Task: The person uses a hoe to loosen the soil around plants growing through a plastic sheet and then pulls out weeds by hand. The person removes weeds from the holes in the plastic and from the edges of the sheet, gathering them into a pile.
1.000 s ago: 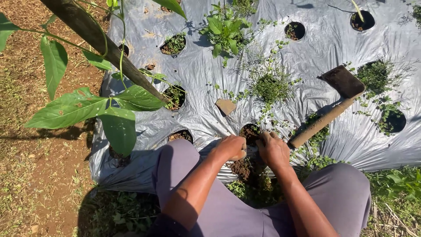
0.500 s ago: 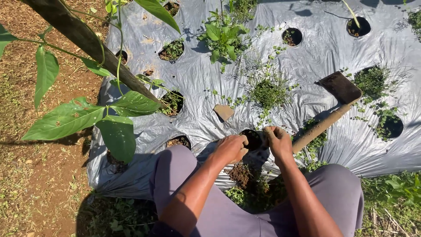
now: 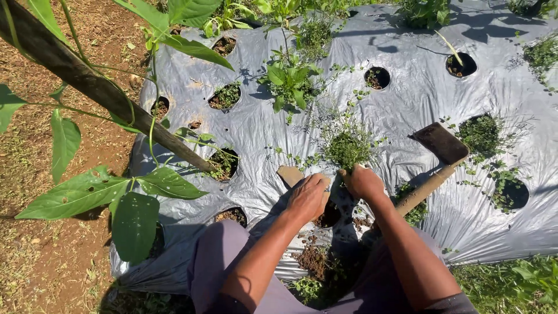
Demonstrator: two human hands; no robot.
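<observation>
— Silver plastic mulch [image 3: 261,125] covers the bed, sunlit and punched with round planting holes. Where are the hands now?

— Both have moved up the sheet from the hole they were working a moment ago. The left hand [image 3: 307,196] is curled, knuckles up, over the near planting hole [image 3: 329,215], close to a small tan flat piece [image 3: 289,174] lying on the plastic; whether its fingers grip anything I cannot tell. The right hand [image 3: 363,181] is closed in a fist at the base of the feathery weed clump [image 3: 347,145], and looks to be gripping its stems.

— So the near hole is finished with?

— I'd judge so: it shows dark soil and no green, and loose earth [image 3: 314,259] lies on the plastic toward the near edge. The reach has shifted to the next clump further in.

— What lies around them?

— A hoe [image 3: 439,160] rests on the sheet just right of the right hand, blade toward the far edge. Further out, more holes hold weeds, and a leafy plant [image 3: 289,78] grows toward the far edge. A slanted wooden stake [image 3: 99,93] with broad leaves crosses the left edge, bare ground beyond.
</observation>
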